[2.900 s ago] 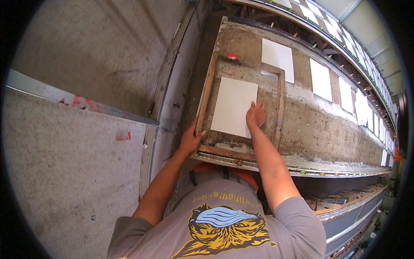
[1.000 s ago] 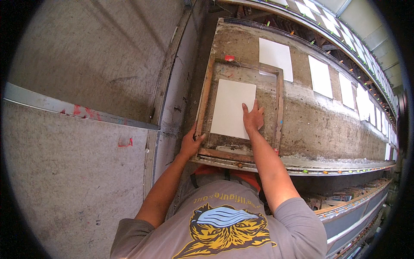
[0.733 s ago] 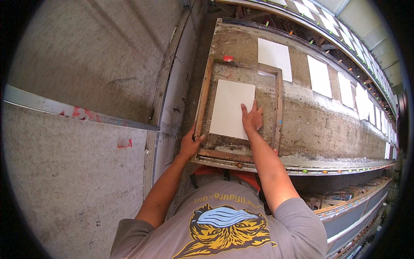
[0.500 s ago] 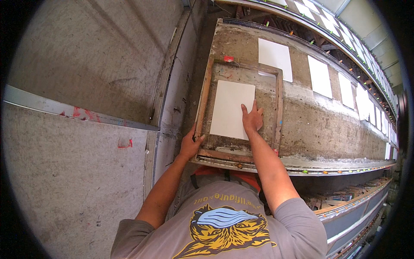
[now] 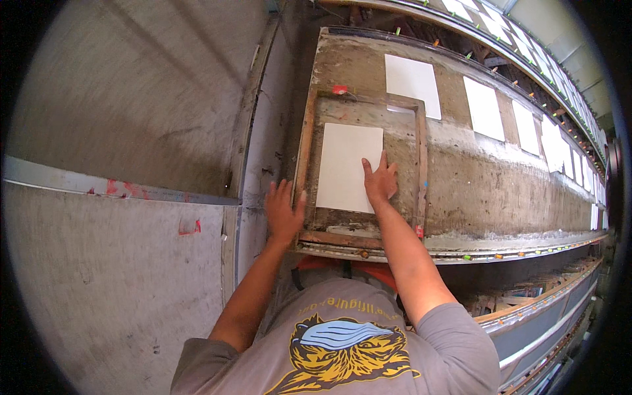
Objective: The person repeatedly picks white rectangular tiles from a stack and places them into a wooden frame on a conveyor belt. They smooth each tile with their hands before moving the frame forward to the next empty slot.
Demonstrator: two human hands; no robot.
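A wooden frame (image 5: 421,151) lies on the long stained worktable (image 5: 500,204), with what looks like thin see-through mesh across it. Inside its outline is a white rectangular sheet (image 5: 347,168); I cannot tell whether it lies on or under the mesh. My right hand (image 5: 380,179) rests at the sheet's right edge, thumb and forefinger stretched out and the other fingers partly bent. Beside the frame's left bar, my left hand (image 5: 284,214) is raised with fingers spread, holding nothing. Red tape (image 5: 340,90) marks the frame's far bar.
More white sheets (image 5: 484,108) lie in a row along the table, the nearest partly overlapped by the frame's far right corner. Small coloured clips (image 5: 501,255) line the table's near edge. A second long table (image 5: 553,309) stands at right. A grey wall (image 5: 131,263) rises at left.
My left hand has let go of the frame's left bar and its fingers have spread. My right hand stays at the sheet's right edge. The whole view has shifted slightly.
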